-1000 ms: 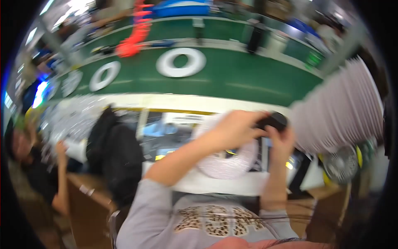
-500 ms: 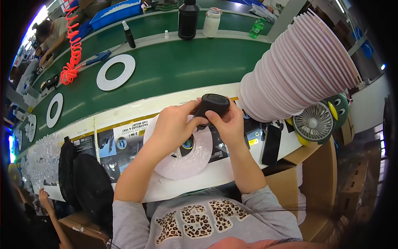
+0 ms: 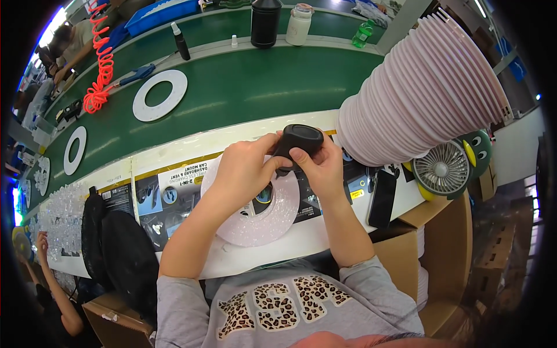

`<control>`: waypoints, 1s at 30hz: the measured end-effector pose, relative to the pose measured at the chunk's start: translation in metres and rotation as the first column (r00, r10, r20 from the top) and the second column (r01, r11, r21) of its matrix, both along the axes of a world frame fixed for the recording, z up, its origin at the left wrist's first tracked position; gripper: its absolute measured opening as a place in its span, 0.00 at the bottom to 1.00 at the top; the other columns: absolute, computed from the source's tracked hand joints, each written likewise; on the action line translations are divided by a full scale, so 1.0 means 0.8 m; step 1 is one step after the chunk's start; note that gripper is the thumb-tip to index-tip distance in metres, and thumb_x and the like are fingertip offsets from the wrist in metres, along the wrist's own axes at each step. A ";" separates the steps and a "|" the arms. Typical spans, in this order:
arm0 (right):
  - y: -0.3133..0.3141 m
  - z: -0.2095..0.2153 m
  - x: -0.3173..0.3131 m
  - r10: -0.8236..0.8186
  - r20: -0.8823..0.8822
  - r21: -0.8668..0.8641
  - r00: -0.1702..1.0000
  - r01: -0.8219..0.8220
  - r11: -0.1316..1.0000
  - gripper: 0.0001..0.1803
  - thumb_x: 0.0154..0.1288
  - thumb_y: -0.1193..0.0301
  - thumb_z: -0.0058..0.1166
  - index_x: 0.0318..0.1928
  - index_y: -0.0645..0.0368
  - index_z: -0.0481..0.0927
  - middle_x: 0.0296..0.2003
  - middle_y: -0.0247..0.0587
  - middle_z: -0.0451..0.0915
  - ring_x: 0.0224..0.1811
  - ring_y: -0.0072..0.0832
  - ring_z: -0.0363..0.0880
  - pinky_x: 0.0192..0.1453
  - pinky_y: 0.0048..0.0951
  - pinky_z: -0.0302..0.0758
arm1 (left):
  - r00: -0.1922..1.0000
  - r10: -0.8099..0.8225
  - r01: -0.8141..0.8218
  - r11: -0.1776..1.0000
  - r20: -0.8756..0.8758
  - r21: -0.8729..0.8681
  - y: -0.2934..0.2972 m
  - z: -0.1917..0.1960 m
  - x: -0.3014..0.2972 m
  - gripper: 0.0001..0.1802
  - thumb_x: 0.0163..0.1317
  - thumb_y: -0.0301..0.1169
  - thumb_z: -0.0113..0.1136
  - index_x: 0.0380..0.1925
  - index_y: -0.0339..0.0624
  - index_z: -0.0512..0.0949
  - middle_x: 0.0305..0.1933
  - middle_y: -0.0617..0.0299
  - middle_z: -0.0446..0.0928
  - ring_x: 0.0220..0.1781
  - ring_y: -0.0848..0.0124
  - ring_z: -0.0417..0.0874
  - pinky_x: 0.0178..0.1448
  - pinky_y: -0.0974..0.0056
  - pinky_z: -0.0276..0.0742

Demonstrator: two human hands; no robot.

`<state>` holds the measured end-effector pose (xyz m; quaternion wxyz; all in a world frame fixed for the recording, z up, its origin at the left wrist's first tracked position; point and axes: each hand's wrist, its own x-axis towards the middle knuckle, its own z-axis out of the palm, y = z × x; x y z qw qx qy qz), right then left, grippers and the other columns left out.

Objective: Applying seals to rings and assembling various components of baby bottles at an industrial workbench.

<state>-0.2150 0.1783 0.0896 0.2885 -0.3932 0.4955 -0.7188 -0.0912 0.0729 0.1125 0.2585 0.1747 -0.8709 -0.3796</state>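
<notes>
Both of my hands are closed on a black plastic part with a flat oval head and a narrower lower end. My left hand pinches its lower end, and its fingertips partly hide it. My right hand grips the other side, thumb on the front just under the head. Beneath my hands a pale, speckled ring lies on printed black cardboard packaging spread along the white bench edge. A black phone rests right of my right forearm.
A tall stack of pale rings leans at the right, beside a penguin-shaped fan. White rings lie on the green belt. Black bags and clear plastic pieces sit left; a co-worker's hand touches the pieces.
My hands and the black part stay nearly in place, the part tilted slightly differently. At the far left, the co-worker's hand has moved up and left toward the clear pieces.
</notes>
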 end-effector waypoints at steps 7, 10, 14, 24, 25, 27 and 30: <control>-0.001 -0.001 0.000 0.009 0.016 -0.011 1.000 -0.008 1.000 0.18 0.60 0.74 0.62 0.48 0.67 0.73 0.40 0.38 0.79 0.42 0.21 0.76 0.48 0.23 0.74 | 1.000 -0.003 0.003 1.000 0.007 -0.019 -0.001 -0.001 0.001 0.20 0.50 0.27 0.63 0.44 0.32 0.77 0.32 0.53 0.83 0.32 0.56 0.83 0.37 0.61 0.78; 0.003 0.005 -0.002 0.014 0.031 0.012 0.999 -0.014 1.000 0.18 0.59 0.74 0.62 0.48 0.67 0.74 0.40 0.38 0.78 0.42 0.21 0.76 0.48 0.23 0.75 | 1.000 -0.028 0.029 0.998 0.012 -0.052 0.001 0.007 0.001 0.20 0.51 0.28 0.63 0.45 0.32 0.77 0.32 0.52 0.82 0.32 0.55 0.83 0.37 0.60 0.77; 0.005 0.006 -0.006 0.003 0.030 -0.034 1.000 -0.002 0.999 0.18 0.59 0.73 0.63 0.47 0.68 0.74 0.40 0.38 0.79 0.42 0.21 0.76 0.48 0.24 0.75 | 0.998 -0.055 0.054 0.998 -0.013 -0.040 0.003 0.012 -0.002 0.20 0.51 0.29 0.63 0.45 0.32 0.76 0.33 0.52 0.82 0.32 0.55 0.82 0.37 0.60 0.76; 0.004 0.005 -0.018 -0.091 -0.059 -0.034 0.994 0.089 0.995 0.18 0.59 0.73 0.63 0.47 0.68 0.74 0.39 0.38 0.79 0.42 0.22 0.77 0.48 0.24 0.75 | 0.996 -0.074 0.070 0.995 -0.054 -0.066 -0.004 -0.002 -0.027 0.20 0.51 0.28 0.63 0.45 0.33 0.76 0.31 0.54 0.82 0.29 0.57 0.82 0.34 0.61 0.76; 0.005 0.005 -0.019 -0.093 -0.059 -0.034 0.994 0.091 0.995 0.18 0.59 0.73 0.63 0.46 0.68 0.74 0.39 0.38 0.79 0.42 0.22 0.77 0.49 0.24 0.74 | 0.995 -0.073 0.070 0.996 -0.060 -0.049 -0.004 -0.003 -0.028 0.20 0.50 0.28 0.63 0.45 0.33 0.76 0.30 0.54 0.82 0.28 0.57 0.82 0.34 0.61 0.77; 0.003 0.002 -0.021 -0.097 -0.065 -0.033 0.993 0.095 0.995 0.17 0.59 0.73 0.62 0.46 0.68 0.74 0.39 0.38 0.79 0.42 0.22 0.77 0.49 0.24 0.74 | 0.998 -0.060 0.059 0.998 -0.024 -0.006 -0.003 0.001 -0.028 0.17 0.52 0.25 0.63 0.42 0.33 0.76 0.31 0.52 0.82 0.32 0.57 0.83 0.37 0.62 0.77; 0.002 0.001 -0.021 -0.100 -0.068 -0.031 0.993 0.098 0.995 0.17 0.59 0.74 0.62 0.46 0.68 0.74 0.39 0.38 0.79 0.42 0.22 0.76 0.49 0.24 0.74 | 0.999 -0.043 0.043 0.998 0.006 0.040 -0.002 0.000 -0.028 0.13 0.53 0.23 0.62 0.40 0.33 0.77 0.33 0.50 0.82 0.36 0.57 0.85 0.39 0.63 0.77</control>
